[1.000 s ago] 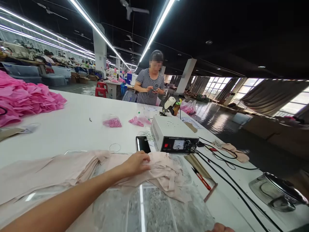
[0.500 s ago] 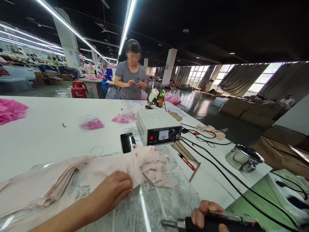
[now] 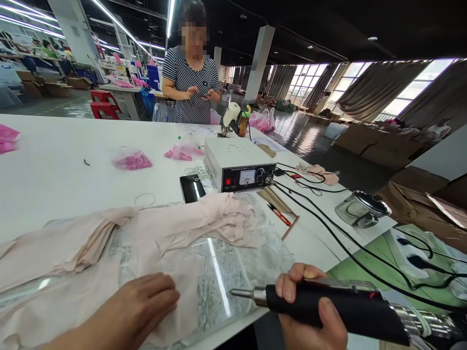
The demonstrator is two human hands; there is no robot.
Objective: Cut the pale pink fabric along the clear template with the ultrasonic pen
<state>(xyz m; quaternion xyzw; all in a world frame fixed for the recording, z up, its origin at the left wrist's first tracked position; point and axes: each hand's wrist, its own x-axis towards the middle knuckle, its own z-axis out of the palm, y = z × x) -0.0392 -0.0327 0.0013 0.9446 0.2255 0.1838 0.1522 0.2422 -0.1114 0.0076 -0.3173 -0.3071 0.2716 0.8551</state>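
Note:
My left hand (image 3: 142,301) lies low on a pale pink fabric piece (image 3: 188,287), its fingers side by side and stretched over the cloth. Under the cloth is a clear plastic sheet (image 3: 251,267) with a grey pattern beneath it. My right hand (image 3: 310,311) is wrapped around a black hand tool with a pointed metal tip (image 3: 335,311). That tip points left above the sheet's near edge, apart from the fabric. Beyond my hands lies a heap of pale pink fabric (image 3: 219,214); a folded stack of the same cloth (image 3: 83,238) is at the left.
A white control box (image 3: 241,165) stands behind the heap, beside a phone (image 3: 191,188). Red-handled snips (image 3: 280,215) and a lidded steel pot (image 3: 361,209) are to the right, with black cables (image 3: 314,223) crossing between. Across the table (image 3: 47,184), a person in stripes (image 3: 193,87) holds a phone.
My left hand has come toward me from the heap, and a fabric piece now lies flat near me. My right hand and the tool have risen further into view.

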